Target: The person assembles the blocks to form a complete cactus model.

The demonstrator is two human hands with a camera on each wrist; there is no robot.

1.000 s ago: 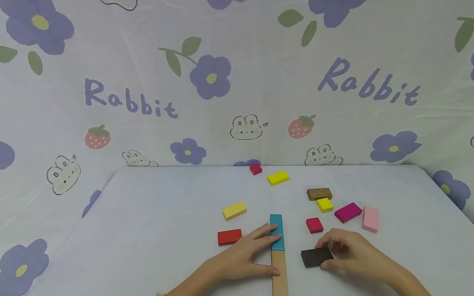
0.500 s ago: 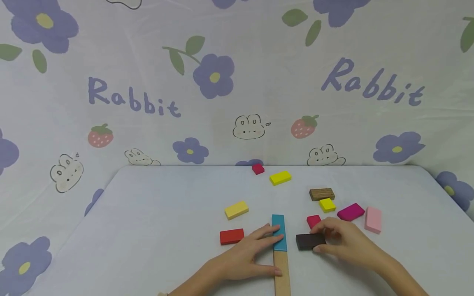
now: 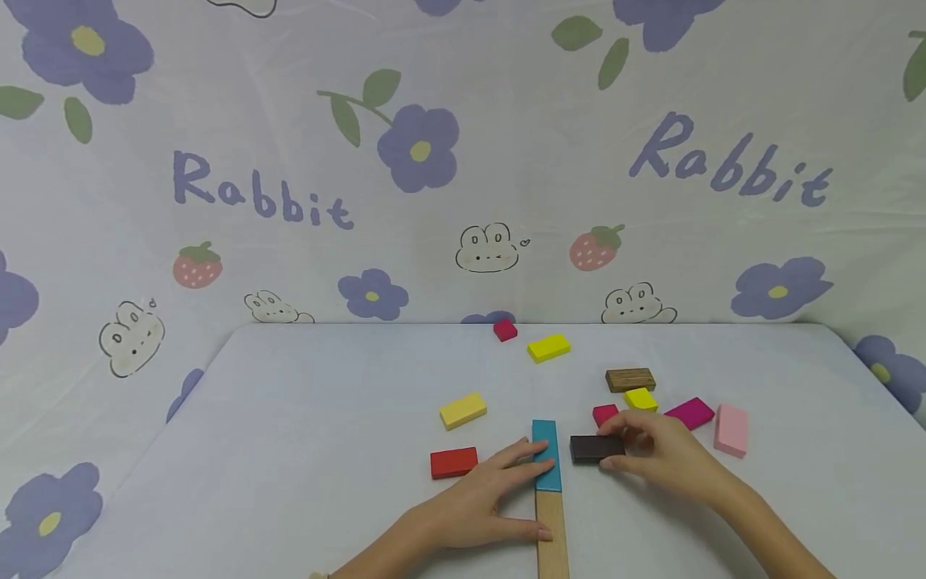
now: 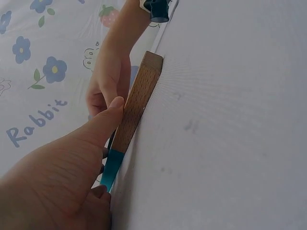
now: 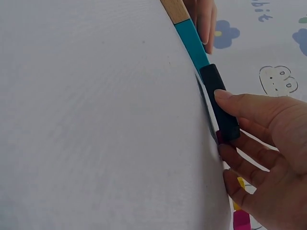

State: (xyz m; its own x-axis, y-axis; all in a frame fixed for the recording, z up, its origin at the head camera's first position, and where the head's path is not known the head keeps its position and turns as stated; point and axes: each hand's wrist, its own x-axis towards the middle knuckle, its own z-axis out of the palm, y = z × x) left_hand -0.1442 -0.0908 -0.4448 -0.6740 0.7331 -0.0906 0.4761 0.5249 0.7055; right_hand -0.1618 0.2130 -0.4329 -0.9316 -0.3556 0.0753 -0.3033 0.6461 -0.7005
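Observation:
A blue block (image 3: 546,466) and a light wooden block (image 3: 551,523) lie end to end in one line at the front middle of the table. Across them rests my left hand (image 3: 470,507), fingertips on the blue block and thumb on the wooden one. In my right hand (image 3: 669,458), thumb and fingers pinch a dark brown block (image 3: 593,449) by its right end. Its left end points at the blue block, a narrow gap away in the head view. Just behind the dark block sits a small red block (image 3: 604,415), partly hidden by my right fingers.
Left of the line lie a red block (image 3: 453,462) and a pale yellow block (image 3: 463,410). To the right are a brown wooden block (image 3: 630,379), a small yellow block (image 3: 641,399), a magenta block (image 3: 690,412) and a pink block (image 3: 731,430). A yellow block (image 3: 549,348) lies farther back.
My right hand has carried the dark brown block away from me and leftward, closer to the blue block. The small red block has shifted back and left. My left hand stays put.

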